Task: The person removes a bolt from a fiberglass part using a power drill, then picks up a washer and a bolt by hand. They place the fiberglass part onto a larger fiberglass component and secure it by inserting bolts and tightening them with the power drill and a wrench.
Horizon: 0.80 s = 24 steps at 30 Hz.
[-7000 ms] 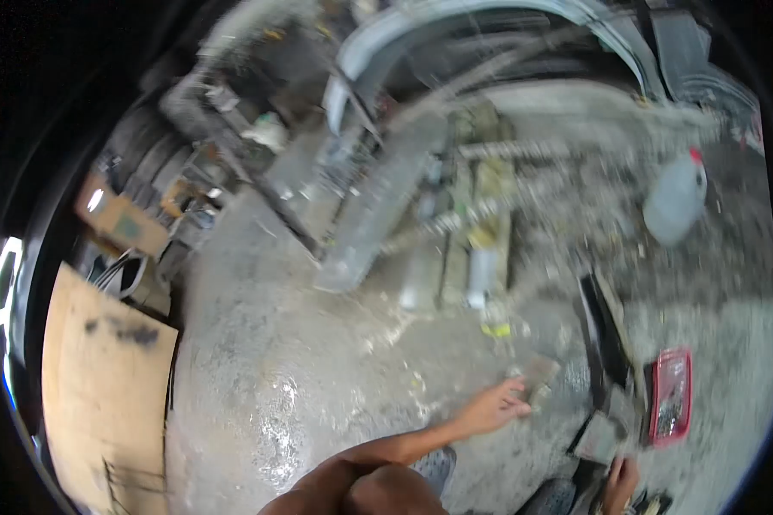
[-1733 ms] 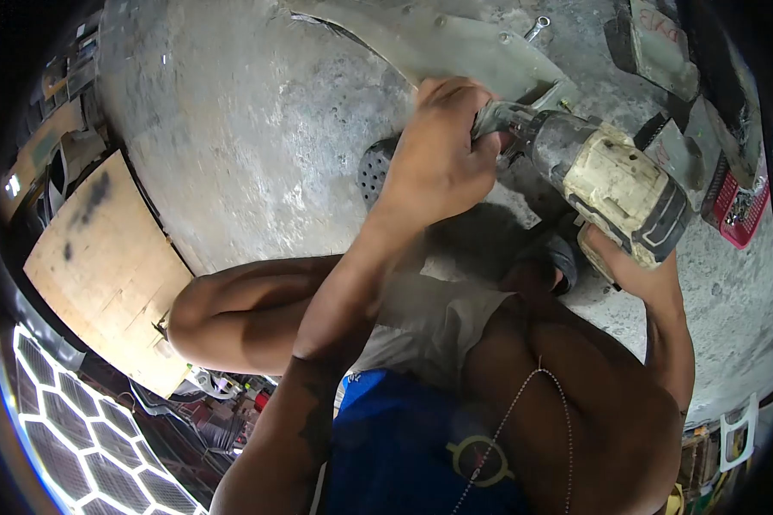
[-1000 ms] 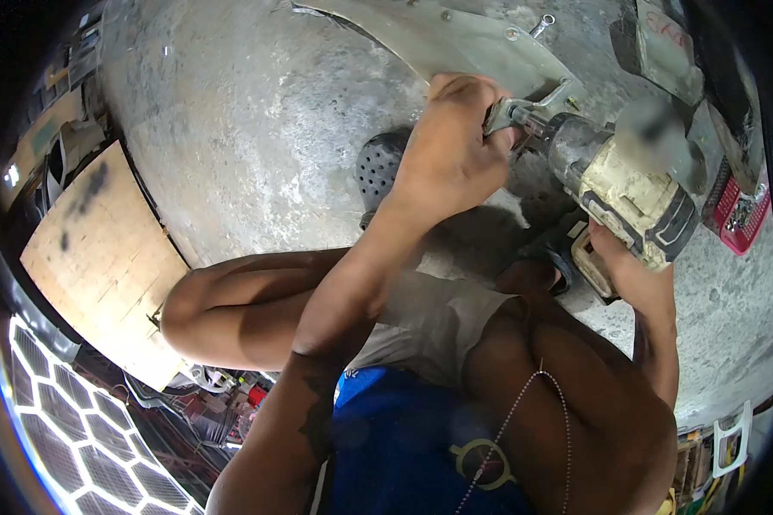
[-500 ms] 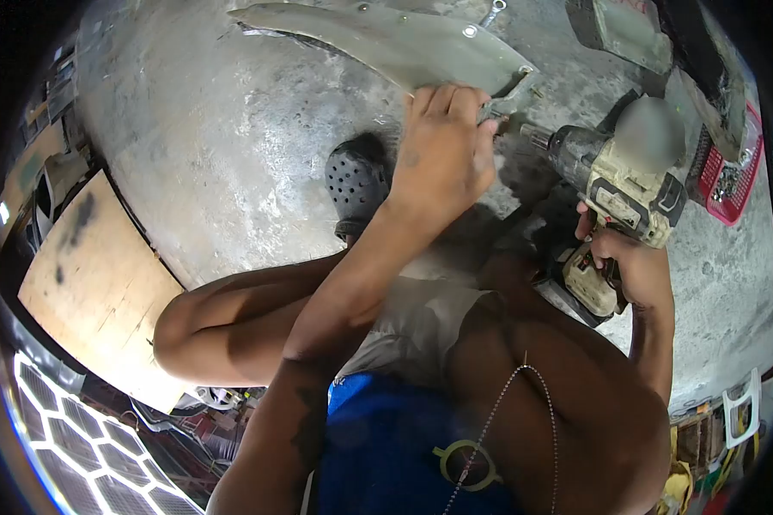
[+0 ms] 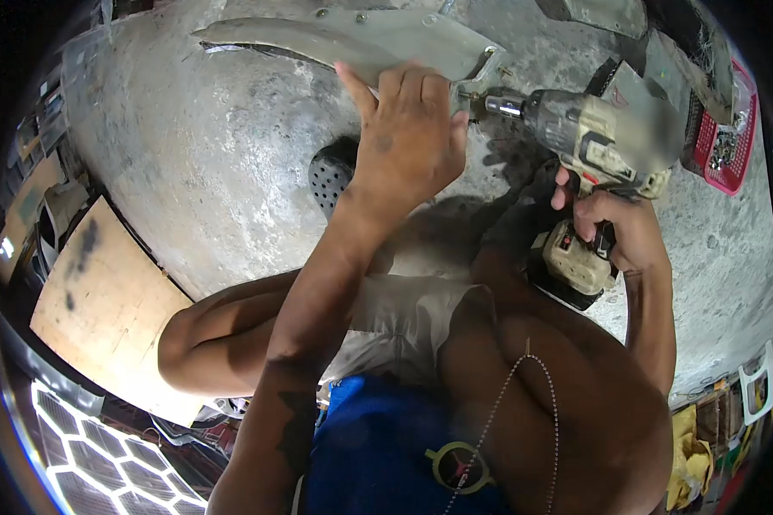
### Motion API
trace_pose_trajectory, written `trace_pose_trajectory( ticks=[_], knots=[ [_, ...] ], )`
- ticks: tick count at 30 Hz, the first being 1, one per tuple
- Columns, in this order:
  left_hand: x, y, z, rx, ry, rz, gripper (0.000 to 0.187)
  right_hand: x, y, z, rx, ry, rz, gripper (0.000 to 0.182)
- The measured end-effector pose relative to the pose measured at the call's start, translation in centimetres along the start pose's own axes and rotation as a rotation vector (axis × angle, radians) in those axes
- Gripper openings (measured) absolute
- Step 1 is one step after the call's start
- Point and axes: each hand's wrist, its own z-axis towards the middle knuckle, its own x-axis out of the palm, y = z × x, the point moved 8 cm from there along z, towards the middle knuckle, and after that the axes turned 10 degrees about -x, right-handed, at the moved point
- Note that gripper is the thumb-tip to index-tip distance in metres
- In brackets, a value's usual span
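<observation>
My left hand (image 5: 408, 142) grips the near edge of a grey-green curved panel (image 5: 361, 39), the index finger stretched along it. A small metal bracket with a bolt (image 5: 472, 96) sits at the panel's right end, beside my left thumb. My right hand (image 5: 614, 223) is wrapped round the handle of a cream and black cordless impact driver (image 5: 597, 137). The driver's socket (image 5: 504, 106) points left at the bolt, very close to it; whether they touch I cannot tell.
A red basket (image 5: 732, 172) of small hardware stands at the right. Grey panel pieces (image 5: 605, 17) lie at the top right. A wooden board (image 5: 103, 300) leans at the left. My black clog (image 5: 328, 182) is below the panel. A white plastic frame (image 5: 757, 384) is at the lower right.
The driver has turned more level and its socket has moved left and up, near the bolt. My left index finger has spread outward along the panel. The whole view has shifted slightly.
</observation>
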Motion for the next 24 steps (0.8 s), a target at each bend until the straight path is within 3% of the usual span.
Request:
trace_pose_trajectory(
  ticks=[10,15,16,19,21,22,24],
  knots=[
    [0.4,0.1,0.0,-0.019,0.017,-0.012,0.031,0.5,0.2,1.1,0.017,-0.001,-0.009,0.038],
    [0.7,0.2,-0.1,-0.018,0.011,-0.048,0.029,-0.8,-0.6,1.6,-0.005,0.024,-0.141,0.003],
    [0.7,0.3,0.0,-0.016,0.008,-0.058,0.029,-0.9,-0.8,1.7,-0.004,0.025,-0.138,0.003],
    [0.7,0.2,0.0,-0.020,0.009,-0.063,0.029,-0.8,-1.2,1.7,0.045,-0.030,-0.034,0.006],
    [0.7,0.3,0.0,-0.022,0.012,-0.059,0.029,0.2,-0.3,1.3,0.062,-0.114,-0.056,0.042],
    [0.7,0.3,0.0,-0.016,0.010,-0.054,0.029,0.0,0.0,1.3,0.060,-0.115,-0.054,0.042],
    [0.8,0.2,-0.1,-0.009,0.010,-0.049,0.030,0.5,0.1,1.4,0.096,0.029,-0.003,0.018]
  ],
)
